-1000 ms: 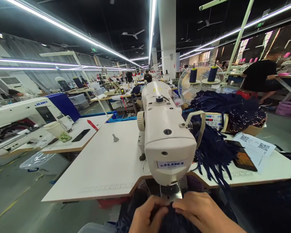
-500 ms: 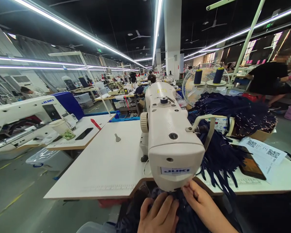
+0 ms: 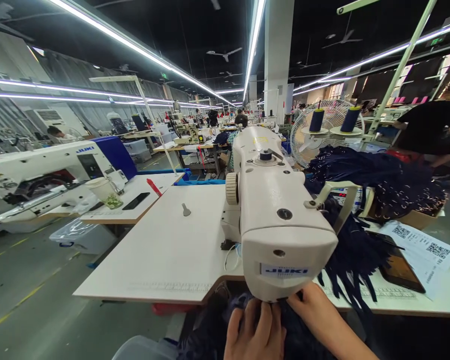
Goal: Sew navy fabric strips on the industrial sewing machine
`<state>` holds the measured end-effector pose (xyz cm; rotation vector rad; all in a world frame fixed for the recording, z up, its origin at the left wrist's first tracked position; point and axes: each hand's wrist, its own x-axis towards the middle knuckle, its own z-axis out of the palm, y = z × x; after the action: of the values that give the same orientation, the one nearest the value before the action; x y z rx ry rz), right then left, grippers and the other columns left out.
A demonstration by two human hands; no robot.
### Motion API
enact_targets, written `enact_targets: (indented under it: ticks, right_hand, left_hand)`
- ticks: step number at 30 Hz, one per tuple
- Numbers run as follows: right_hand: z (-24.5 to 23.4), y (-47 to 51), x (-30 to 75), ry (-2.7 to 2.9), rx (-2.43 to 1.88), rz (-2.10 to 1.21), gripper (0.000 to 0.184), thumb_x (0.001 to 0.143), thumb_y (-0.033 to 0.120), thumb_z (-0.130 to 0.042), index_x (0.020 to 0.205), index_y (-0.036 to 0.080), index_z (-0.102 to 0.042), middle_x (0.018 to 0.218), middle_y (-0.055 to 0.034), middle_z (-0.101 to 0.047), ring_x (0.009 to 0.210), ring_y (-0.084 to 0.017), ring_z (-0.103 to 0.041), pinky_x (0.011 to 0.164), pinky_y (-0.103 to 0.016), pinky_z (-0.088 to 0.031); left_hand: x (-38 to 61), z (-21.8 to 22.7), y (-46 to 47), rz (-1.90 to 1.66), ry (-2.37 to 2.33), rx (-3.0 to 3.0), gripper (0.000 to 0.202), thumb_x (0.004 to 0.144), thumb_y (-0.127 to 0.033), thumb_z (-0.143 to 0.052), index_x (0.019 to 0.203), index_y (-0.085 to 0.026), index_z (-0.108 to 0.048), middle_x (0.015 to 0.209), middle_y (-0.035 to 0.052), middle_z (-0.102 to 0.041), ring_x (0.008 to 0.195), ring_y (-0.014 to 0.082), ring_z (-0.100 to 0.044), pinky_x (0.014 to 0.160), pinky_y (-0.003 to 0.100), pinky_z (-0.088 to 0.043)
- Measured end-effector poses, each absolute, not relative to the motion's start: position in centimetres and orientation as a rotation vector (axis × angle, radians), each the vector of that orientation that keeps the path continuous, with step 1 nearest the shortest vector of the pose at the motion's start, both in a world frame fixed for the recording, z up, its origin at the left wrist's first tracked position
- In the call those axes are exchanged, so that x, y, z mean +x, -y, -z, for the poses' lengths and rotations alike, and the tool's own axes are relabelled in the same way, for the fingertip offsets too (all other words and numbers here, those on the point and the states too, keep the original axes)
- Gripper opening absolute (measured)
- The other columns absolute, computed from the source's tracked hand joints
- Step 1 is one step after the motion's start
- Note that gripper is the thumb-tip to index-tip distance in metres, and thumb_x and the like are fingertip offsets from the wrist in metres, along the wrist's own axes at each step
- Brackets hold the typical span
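A white sewing machine (image 3: 285,200) stands in front of me, its head over the table's front cut-out. Beneath the head lies dark navy fabric (image 3: 298,332), spilling toward me. My left hand (image 3: 255,330) rests on this fabric with bent fingers closed on it, the fingertips partly hidden under the head. My right hand (image 3: 313,307) reaches in from the right, close against the head's lower edge. Its fingers are drawn together and their tips are behind the head, so what they hold does not show.
Navy straps (image 3: 354,250) pile up right of the machine, near a phone (image 3: 403,272) and printed papers (image 3: 422,250). A flat metal piece (image 3: 186,210) lies on the white table (image 3: 161,245). Left stands another machine (image 3: 60,167) with a cup (image 3: 107,192). A fan (image 3: 303,135) is behind.
The view has swung slightly left, so things sit farther right. My right hand's fingers have slipped farther behind the machine head; my left hand's fingers are more bent and farther under it.
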<state>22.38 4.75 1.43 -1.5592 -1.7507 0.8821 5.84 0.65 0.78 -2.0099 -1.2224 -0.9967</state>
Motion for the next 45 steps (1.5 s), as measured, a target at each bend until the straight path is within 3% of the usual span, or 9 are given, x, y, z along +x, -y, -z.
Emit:
enact_targets:
  ticks: [6,16,23,29,34,38,45]
  right_hand:
    - [-1.0,-5.1,22.5,1.786,-1.562,-0.883,0.019,0.079,0.03,-0.039,0.084,0.021,-0.056,0.073,-0.0066,-0.066,0.091,-0.033,-0.066,0.078,-0.039,-0.046]
    - [-1.3,-5.0,22.4,1.824,-1.57,-0.834,0.029,0.08,0.034,-0.036,0.084,0.018,-0.059,0.076,-0.0133,-0.071,0.104,-0.038,-0.065,0.087,-0.046,-0.045]
    - [-1.6,-4.8,22.4,1.869,-1.591,-0.869,0.034,0.079,0.035,-0.035,0.088,0.016,-0.062,0.092,-0.0204,-0.074,0.097,-0.039,-0.068,0.084,-0.048,-0.047]
    - [-1.0,-5.0,22.4,1.905,-1.608,-0.875,0.04,0.079,0.036,-0.033,0.09,0.014,-0.064,0.091,-0.0217,-0.074,0.092,-0.038,-0.069,0.081,-0.047,-0.049]
    - [-0.4,-5.4,22.8,1.896,-1.565,-0.942,0.04,0.08,0.037,-0.038,0.097,0.013,-0.065,0.095,-0.0198,-0.074,0.093,-0.038,-0.07,0.078,-0.044,-0.05]
    - [-0.6,-5.2,22.6,1.821,-1.537,-0.917,0.034,0.081,0.037,-0.037,0.09,0.016,-0.062,0.093,-0.0185,-0.075,0.092,-0.036,-0.07,0.078,-0.044,-0.05]
    - [-0.2,-5.0,22.7,1.709,-1.46,-0.924,0.022,0.083,0.041,-0.043,0.08,0.022,-0.054,0.071,-0.0044,-0.069,0.078,-0.027,-0.068,0.071,-0.035,-0.051]
  left_hand:
    - [6.1,-0.8,-0.7,0.977,1.212,-1.988,0.037,0.102,-0.024,-0.03,0.093,-0.023,-0.067,0.084,-0.0075,-0.073,0.08,0.0103,-0.066,0.079,0.035,-0.036]
    - [6.3,-0.9,-0.8,0.973,1.2,-1.943,0.033,0.099,-0.023,-0.035,0.093,-0.022,-0.067,0.081,-0.0073,-0.073,0.078,0.0104,-0.066,0.077,0.035,-0.037]
    - [6.5,-0.9,-0.6,0.961,1.227,-1.917,0.036,0.1,-0.021,-0.032,0.09,-0.021,-0.066,0.078,-0.0076,-0.072,0.074,0.0093,-0.066,0.077,0.033,-0.037]
    - [6.4,-0.4,-0.6,0.946,1.222,-1.902,0.035,0.1,-0.024,-0.033,0.091,-0.02,-0.067,0.08,-0.0072,-0.072,0.076,0.0097,-0.065,0.077,0.034,-0.039]
    - [6.5,-0.3,-0.7,0.974,1.226,-1.876,0.04,0.102,-0.027,-0.03,0.089,-0.02,-0.067,0.08,-0.0072,-0.072,0.076,0.0093,-0.064,0.077,0.033,-0.038]
    - [6.7,-0.3,-0.7,1.008,1.195,-1.885,0.046,0.103,-0.034,-0.027,0.088,-0.02,-0.068,0.08,-0.0069,-0.072,0.076,0.0106,-0.064,0.076,0.034,-0.039]
    - [7.2,0.5,-0.9,0.961,1.127,-1.862,0.066,0.101,-0.053,-0.014,0.088,-0.02,-0.07,0.079,-0.0026,-0.072,0.075,0.0135,-0.063,0.073,0.033,-0.04]
